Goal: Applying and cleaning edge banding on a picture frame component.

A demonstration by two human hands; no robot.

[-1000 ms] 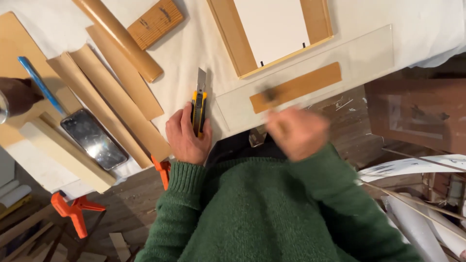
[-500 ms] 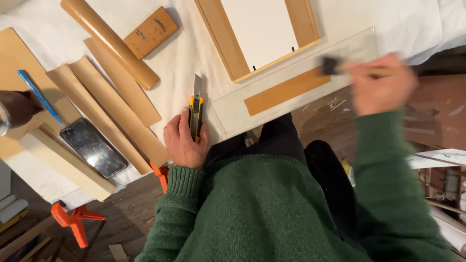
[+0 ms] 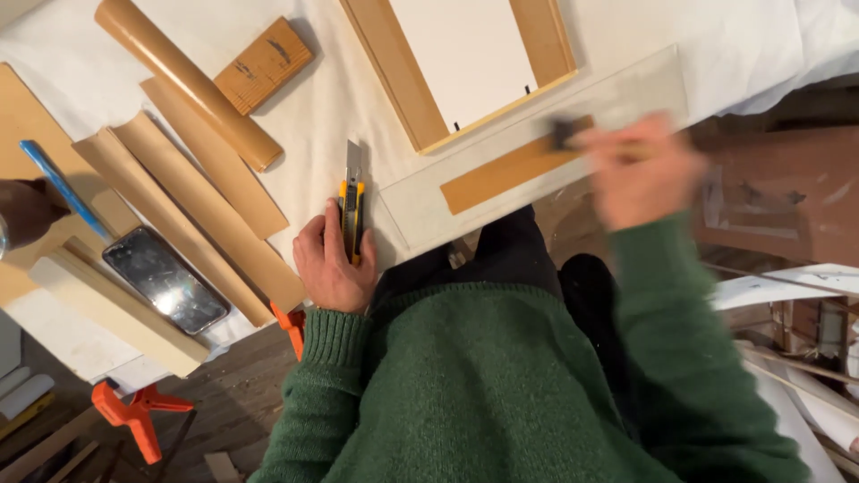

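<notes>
Gripping yellow utility knife [image 3: 352,210] in left hand [image 3: 333,264], right hand [image 3: 642,170] blurred

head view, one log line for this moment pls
left hand holds utility knife | right hand blurred, over clear ruler

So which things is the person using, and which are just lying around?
In use:
- utility knife, in the left hand
- small brush, blurred, in the right hand
- clear sheet with a brown strip

Lying about:
- cardboard tube
- wooden block
- phone
- orange clamp
- wooden frame
</notes>
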